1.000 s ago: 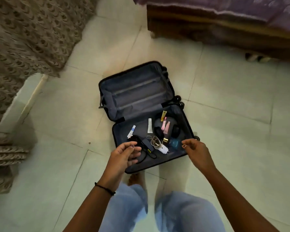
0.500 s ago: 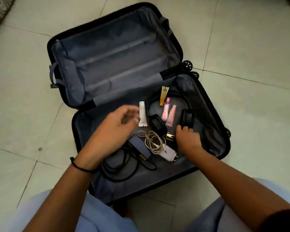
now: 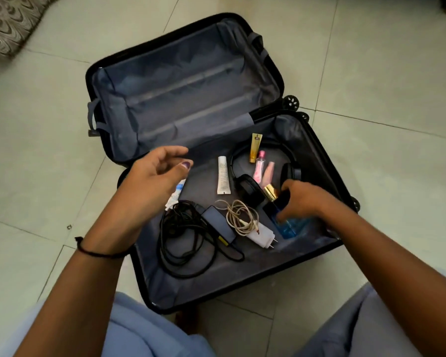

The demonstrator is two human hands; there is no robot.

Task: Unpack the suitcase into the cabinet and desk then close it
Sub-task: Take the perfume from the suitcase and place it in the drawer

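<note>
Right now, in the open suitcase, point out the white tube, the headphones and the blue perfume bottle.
white tube point(image 3: 223, 176), head view, on the middle of its body.
headphones point(image 3: 247, 188), head view, on the nearer ear cup.
blue perfume bottle point(image 3: 291, 228), head view, on its blue glass body.

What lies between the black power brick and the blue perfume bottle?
Head view: between the power brick and the perfume bottle lie a coiled beige cable and a white plug adapter.

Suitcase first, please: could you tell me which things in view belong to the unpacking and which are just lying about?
Job: suitcase; perfume bottle gripped by right hand; headphones; white tube; gold tube; black charger; white cable.
Lying about: patterned fabric; floor tiles.
</note>
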